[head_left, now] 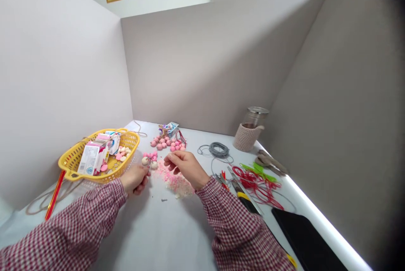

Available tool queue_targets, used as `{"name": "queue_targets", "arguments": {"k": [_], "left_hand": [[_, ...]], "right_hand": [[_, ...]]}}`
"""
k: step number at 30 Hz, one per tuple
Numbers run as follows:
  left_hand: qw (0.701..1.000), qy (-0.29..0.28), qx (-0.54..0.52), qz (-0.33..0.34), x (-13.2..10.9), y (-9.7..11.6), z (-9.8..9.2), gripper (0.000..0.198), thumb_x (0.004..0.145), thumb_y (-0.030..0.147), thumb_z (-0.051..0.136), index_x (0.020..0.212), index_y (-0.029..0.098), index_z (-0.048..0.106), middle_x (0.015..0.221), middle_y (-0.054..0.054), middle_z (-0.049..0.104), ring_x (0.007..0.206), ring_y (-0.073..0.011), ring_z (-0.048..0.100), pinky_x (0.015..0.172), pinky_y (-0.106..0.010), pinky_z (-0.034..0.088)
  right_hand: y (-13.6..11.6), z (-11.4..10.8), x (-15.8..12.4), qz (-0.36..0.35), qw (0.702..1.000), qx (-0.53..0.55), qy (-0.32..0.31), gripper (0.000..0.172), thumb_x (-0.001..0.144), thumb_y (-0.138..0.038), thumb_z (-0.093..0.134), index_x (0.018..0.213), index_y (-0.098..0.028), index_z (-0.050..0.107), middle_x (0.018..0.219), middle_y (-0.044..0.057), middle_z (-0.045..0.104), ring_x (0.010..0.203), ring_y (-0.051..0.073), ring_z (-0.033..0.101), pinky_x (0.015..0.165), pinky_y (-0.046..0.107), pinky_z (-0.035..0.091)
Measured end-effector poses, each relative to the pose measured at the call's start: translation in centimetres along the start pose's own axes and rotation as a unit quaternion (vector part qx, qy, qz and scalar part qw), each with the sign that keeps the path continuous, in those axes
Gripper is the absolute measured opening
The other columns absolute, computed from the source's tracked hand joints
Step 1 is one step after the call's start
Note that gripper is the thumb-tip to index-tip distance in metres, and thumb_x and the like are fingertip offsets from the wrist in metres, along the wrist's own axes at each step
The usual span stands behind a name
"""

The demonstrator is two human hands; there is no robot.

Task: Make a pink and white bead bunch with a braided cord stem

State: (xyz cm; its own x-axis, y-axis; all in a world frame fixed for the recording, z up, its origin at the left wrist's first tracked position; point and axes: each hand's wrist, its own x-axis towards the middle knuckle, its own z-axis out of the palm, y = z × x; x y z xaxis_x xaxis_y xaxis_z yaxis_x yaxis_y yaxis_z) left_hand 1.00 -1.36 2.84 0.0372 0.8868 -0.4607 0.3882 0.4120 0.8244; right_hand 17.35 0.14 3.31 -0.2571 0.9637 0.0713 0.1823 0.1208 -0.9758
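My left hand (136, 178) is closed, its fingertips pressed together right beside two cream-coloured balls (154, 165). Whatever lies in that grip is too small to tell, though thin strands seem to show near the balls. To the right, my right hand (185, 167) hovers over pink and white shavings (177, 184) with thumb and forefinger brought together. Anything between those fingertips cannot be made out. Just beyond the cream balls lie several bright pink balls (150, 155). Farther back is a cluster of pink balls (163, 142) with cords and tassels.
At left stands a yellow basket (71, 156) holding small boxes and pink and white pieces. On the right are coiled grey cord (219, 149), tangled red cord (253, 182), a lidded jar (249, 132) in a knitted sleeve, tools, and a black flat object (305, 237). Grey panels surround the table.
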Motion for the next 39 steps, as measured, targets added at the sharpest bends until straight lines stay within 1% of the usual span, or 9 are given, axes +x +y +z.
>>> {"name": "queue_targets", "arguments": {"k": [6,10,13,17,25,28,31,33,39], "left_hand": [[0.999,-0.011,-0.04,-0.014,-1.2,-4.2,0.3,0.018,0.086,0.026,0.027,0.074,0.02,0.038,0.037,0.012,0.036,0.024,-0.0049,0.023,0.029,-0.016,0.014],[0.999,-0.015,-0.044,0.011,-0.9,-5.0,0.0,0.02,0.085,0.027,0.028,0.07,0.02,0.038,0.036,0.011,0.036,0.024,-0.0048,0.024,0.028,-0.016,0.015],[0.999,-0.014,-0.033,0.029,-0.6,-5.4,-0.3,0.024,0.084,0.032,0.032,0.064,0.021,0.036,0.035,0.012,0.034,0.023,-0.0041,0.024,0.027,-0.016,0.014],[0.999,-0.025,-0.013,0.047,-0.4,-5.8,-0.7,0.028,0.082,0.038,0.036,0.061,0.02,0.038,0.035,0.011,0.035,0.024,-0.004,0.026,0.027,-0.016,0.016],[0.994,-0.065,0.078,0.038,-0.2,-5.4,-2.0,0.027,0.084,0.03,0.028,0.072,0.018,0.048,0.043,0.006,0.048,0.026,-0.0073,0.03,0.029,-0.019,0.021],[0.967,-0.039,0.228,0.102,-0.6,-5.0,-2.3,0.03,0.084,0.024,0.027,0.071,0.017,0.053,0.05,0.0,0.056,0.038,-0.012,0.047,0.041,-0.023,0.035],[0.901,0.016,0.394,0.179,-1.3,-5.0,-2.3,0.035,0.085,0.026,0.029,0.072,0.014,0.06,0.07,-0.013,0.067,0.069,-0.0241,0.063,0.062,-0.032,0.042],[0.868,0.061,0.46,0.179,-2.0,-5.0,-2.2,0.034,0.085,0.029,0.032,0.08,0.013,0.062,0.08,-0.017,0.068,0.078,-0.0301,0.064,0.065,-0.037,0.042],[0.87,0.098,0.455,0.162,-2.9,-5.6,-1.7,0.024,0.085,0.028,0.039,0.084,0.018,0.06,0.084,-0.01,0.068,0.078,-0.0239,0.063,0.063,-0.03,0.041]], "right_hand": [[1.8,3.3,-0.4,0.011,0.989,-0.108,-0.097,0.01,0.071,-0.012,0.053,0.067,-0.013,0.062,0.056,0.001,0.062,0.041,0.008,0.051,0.039,0.018,0.038],[2.6,5.6,-0.6,-0.053,0.98,-0.17,-0.094,0.032,0.071,-0.005,0.053,0.098,-0.018,0.064,0.074,0.002,0.067,0.063,0.012,0.06,0.063,0.024,0.046],[3.3,6.5,-0.5,-0.149,0.947,-0.262,-0.107,0.038,0.074,-0.004,0.053,0.105,-0.022,0.062,0.093,0.004,0.068,0.084,0.016,0.061,0.078,0.027,0.044],[4.5,7.0,0.0,-0.258,0.887,-0.371,-0.09,0.023,0.082,-0.01,0.051,0.098,-0.02,0.064,0.085,0.004,0.068,0.077,0.014,0.062,0.069,0.023,0.045],[5.3,6.8,0.2,-0.289,0.862,-0.411,-0.065,0.018,0.083,-0.013,0.049,0.076,-0.019,0.065,0.068,0.001,0.061,0.06,0.012,0.053,0.055,0.022,0.037],[5.4,6.7,0.2,-0.316,0.843,-0.432,-0.051,0.017,0.084,-0.016,0.051,0.078,-0.02,0.066,0.072,0.001,0.061,0.063,0.012,0.053,0.055,0.022,0.035],[5.6,6.6,0.3,-0.351,0.816,-0.457,-0.049,0.017,0.085,-0.019,0.051,0.079,-0.021,0.067,0.07,0.001,0.06,0.064,0.012,0.052,0.053,0.022,0.033],[5.8,6.4,0.4,-0.358,0.809,-0.462,-0.065,0.017,0.085,-0.019,0.051,0.079,-0.021,0.067,0.069,0.001,0.06,0.064,0.012,0.052,0.053,0.022,0.034],[5.6,6.2,0.4,-0.342,0.788,-0.5,-0.111,0.013,0.086,-0.018,0.051,0.084,-0.02,0.064,0.072,0.001,0.059,0.067,0.013,0.051,0.057,0.023,0.037]]}}
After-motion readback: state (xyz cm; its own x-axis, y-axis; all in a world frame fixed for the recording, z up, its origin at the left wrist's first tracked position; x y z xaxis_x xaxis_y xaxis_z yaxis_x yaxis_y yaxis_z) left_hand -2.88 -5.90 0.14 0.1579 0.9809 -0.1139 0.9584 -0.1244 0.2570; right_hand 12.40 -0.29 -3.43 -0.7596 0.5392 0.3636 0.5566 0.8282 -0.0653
